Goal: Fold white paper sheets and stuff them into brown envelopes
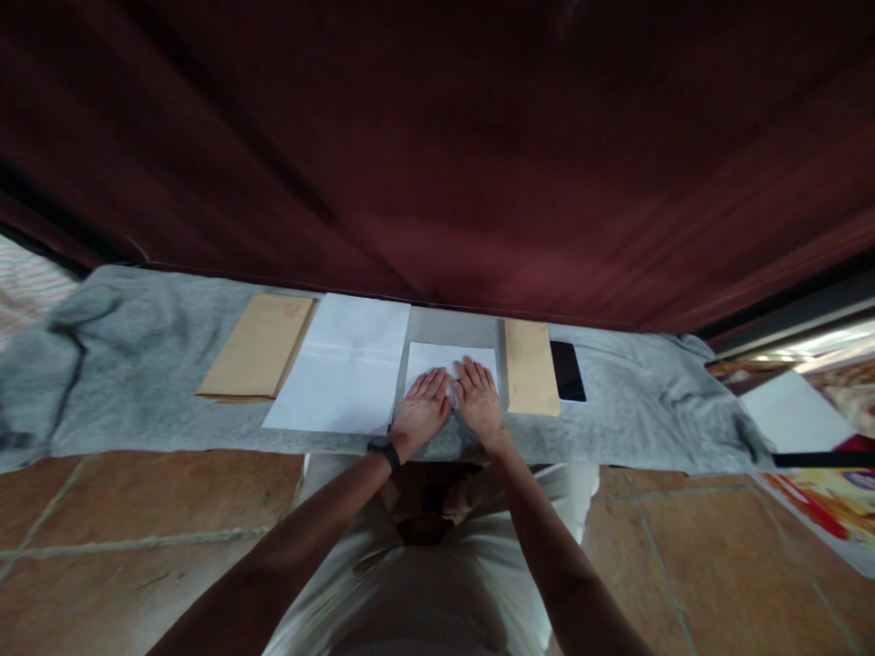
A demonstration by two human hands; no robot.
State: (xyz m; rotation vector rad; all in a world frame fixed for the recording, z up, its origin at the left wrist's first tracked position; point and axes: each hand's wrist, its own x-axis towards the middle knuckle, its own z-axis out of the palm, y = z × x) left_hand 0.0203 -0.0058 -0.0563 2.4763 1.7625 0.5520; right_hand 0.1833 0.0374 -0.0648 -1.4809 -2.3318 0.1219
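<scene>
White folded sheet of paper (451, 364) lying flat on a grey felt-like cloth (137, 383) spread over the low worktop, directly ahead of the body, between a larger unfolded white sheet (342, 374) on the left and a tall brown paper envelope (530, 366) just to the right. Both palms down on the small sheet's near edge: left hand (420, 412), black watch (384, 451) at the wrist, and right hand (478, 396), side by side with thumbs nearly touching. Fingers of both spread flat and extended, gripping nothing, simply pressing. Further left, a wide brown envelope (260, 346) partly beside the big sheet; right of the tall envelope, a black phone (568, 371) face up. Dark red curtain (437, 164) hanging behind, terracotta floor tiles (123, 519) below. Judging by the posture, creasing or flattening a fold, seemingly mid-way through. Likely called for next: firm even pressure sliding outward along the crease, holding the paper from skidding on the cloth, edges kept aligned.
</scene>
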